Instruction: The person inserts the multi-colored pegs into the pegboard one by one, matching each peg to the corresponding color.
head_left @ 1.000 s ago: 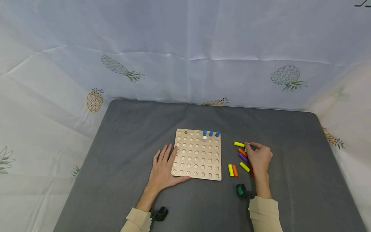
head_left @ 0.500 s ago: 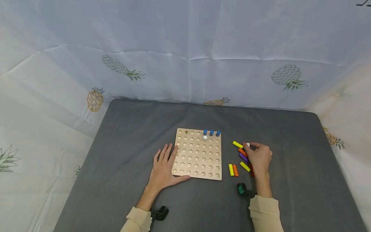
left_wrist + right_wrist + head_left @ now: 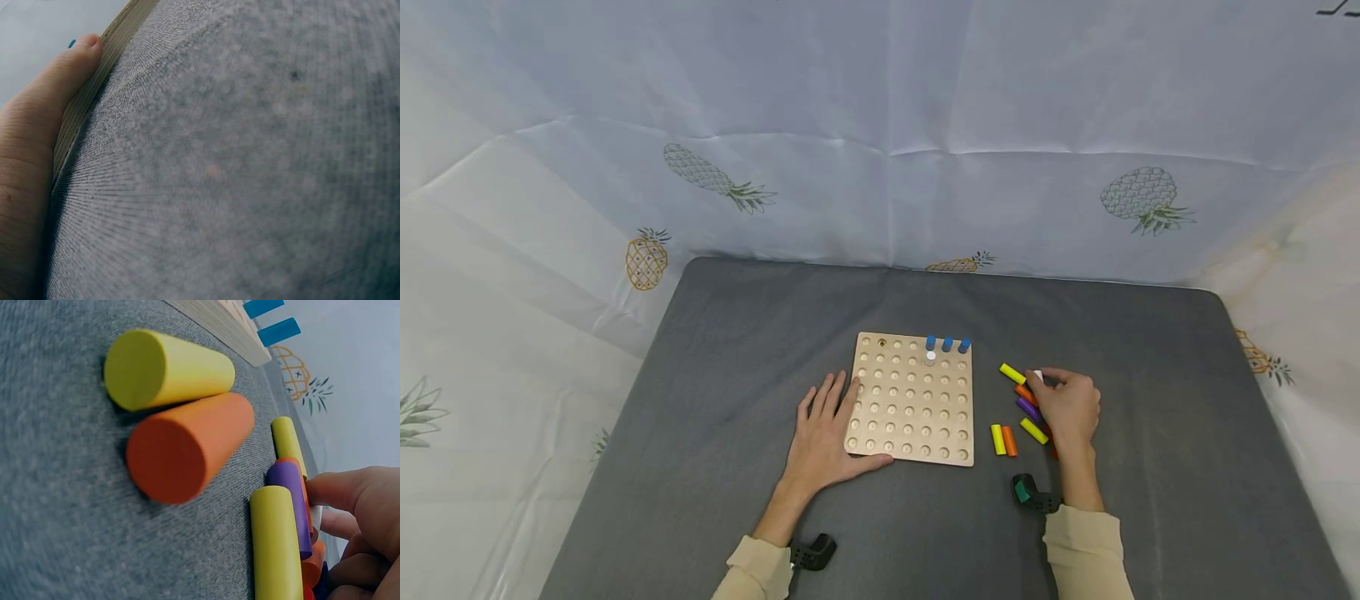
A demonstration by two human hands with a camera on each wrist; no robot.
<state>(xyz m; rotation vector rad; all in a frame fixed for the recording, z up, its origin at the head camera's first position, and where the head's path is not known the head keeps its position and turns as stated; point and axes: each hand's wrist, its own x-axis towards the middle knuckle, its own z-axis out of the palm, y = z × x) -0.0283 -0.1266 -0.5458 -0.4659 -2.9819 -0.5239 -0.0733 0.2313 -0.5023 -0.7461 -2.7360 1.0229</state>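
A square wooden pegboard [image 3: 917, 417] with rows of round holes lies on the grey cloth. My left hand [image 3: 820, 442] rests at its lower-left corner, fingers spread along the left side. The left wrist view has the thumb [image 3: 69, 69] against the board's edge. Three blue pegs [image 3: 947, 344] and one white peg [image 3: 930, 358] stand at the back right of the board. To the right, my right hand [image 3: 1070, 408] pinches another white peg [image 3: 1038, 376] between thumb and fingers, over the loose pegs. In the right wrist view the fingers partly hide this white peg [image 3: 316, 519].
Beside the right hand lie a yellow peg [image 3: 1012, 373], an orange peg [image 3: 1026, 392], a purple peg [image 3: 1028, 409] and another yellow peg [image 3: 1033, 431]. Nearer the board, a yellow peg [image 3: 997, 440] and an orange peg [image 3: 1009, 442] lie together. A pineapple-print curtain [image 3: 820, 200] hangs behind.
My right hand has shifted slightly left, and the white peg shows more clearly at its fingertips. The far yellow peg has moved left and turned. My left hand has stayed in place.
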